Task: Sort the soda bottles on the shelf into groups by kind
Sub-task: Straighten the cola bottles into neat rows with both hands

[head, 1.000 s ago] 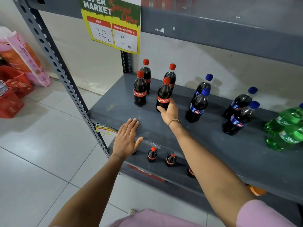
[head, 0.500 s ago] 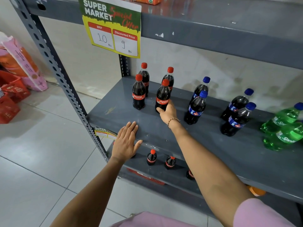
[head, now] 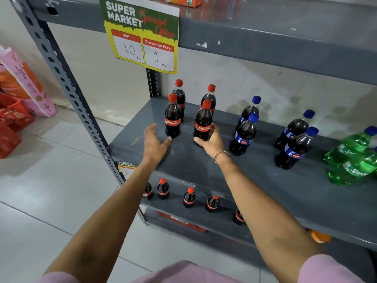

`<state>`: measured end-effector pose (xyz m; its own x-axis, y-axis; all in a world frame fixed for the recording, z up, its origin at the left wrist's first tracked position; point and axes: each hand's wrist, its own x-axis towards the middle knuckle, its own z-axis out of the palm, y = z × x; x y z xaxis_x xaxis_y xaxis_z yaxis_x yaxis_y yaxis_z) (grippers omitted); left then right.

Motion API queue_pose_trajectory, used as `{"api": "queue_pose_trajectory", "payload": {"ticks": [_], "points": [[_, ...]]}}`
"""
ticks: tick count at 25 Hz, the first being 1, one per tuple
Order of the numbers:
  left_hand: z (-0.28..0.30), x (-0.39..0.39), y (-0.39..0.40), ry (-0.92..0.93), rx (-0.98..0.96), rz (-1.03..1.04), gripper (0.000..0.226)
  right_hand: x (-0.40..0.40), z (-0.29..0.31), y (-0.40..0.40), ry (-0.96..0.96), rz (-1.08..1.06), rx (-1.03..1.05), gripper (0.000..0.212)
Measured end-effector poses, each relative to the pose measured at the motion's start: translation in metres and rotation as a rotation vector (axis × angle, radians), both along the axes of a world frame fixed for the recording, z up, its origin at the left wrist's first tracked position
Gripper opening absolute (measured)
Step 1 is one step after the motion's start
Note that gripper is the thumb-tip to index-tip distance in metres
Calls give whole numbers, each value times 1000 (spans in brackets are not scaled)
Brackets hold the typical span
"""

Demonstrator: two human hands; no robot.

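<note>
Several red-capped Coca-Cola bottles stand at the left of the grey shelf (head: pixel 255 180). My right hand (head: pixel 211 140) is wrapped around the base of the front right Coca-Cola bottle (head: pixel 203 122). My left hand (head: pixel 154 142) is open just left of the front left Coca-Cola bottle (head: pixel 172 117), with the thumb by its base. Two more Coca-Cola bottles (head: pixel 210 97) stand behind them. Blue-capped cola bottles stand in two pairs: one (head: pixel 244 133) mid-shelf, another (head: pixel 294 148) farther right. Green Sprite bottles (head: pixel 355 158) lie at the far right.
A price sign (head: pixel 142 35) hangs from the upper shelf (head: pixel 285 48). Small Coca-Cola bottles (head: pixel 189 198) stand on the lower shelf. The perforated rack post (head: pixel 67 86) runs down the left. Red baskets (head: pixel 12 123) and a pink sack (head: pixel 26 82) sit on the tiled floor.
My left hand has lifted off the shelf's front edge and moved forward up to the front left Coca-Cola bottle. My right hand stays on the front right bottle.
</note>
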<state>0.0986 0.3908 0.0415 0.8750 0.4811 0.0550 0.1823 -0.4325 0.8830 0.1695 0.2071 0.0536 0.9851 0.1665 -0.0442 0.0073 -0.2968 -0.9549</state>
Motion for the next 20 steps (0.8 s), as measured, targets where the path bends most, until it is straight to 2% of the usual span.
{"api": "queue_pose_trajectory", "payload": {"ticks": [1,2,6,10,16,18,20], "points": [[5,12,5,70,-134,-30,72,2,0,1,-9,-7,0,73],[6,21,7,108,-183,-65,79,3,0,2,-20,-18,-4,69],[-2,35,8,51,-85,-125,71,2,-9,6,-64,-75,-25,55],[-6,43,8,26,-5,-134,60,2,-13,7,-79,-81,-26,55],[-3,42,9,42,20,-180,63,1,-10,6,-74,-50,-33,58],[1,38,7,26,-54,-171,71,-3,-8,5,-50,-24,-12,65],[2,29,-3,-28,-199,-6,65,-13,-8,2,-28,-57,10,69]]}}
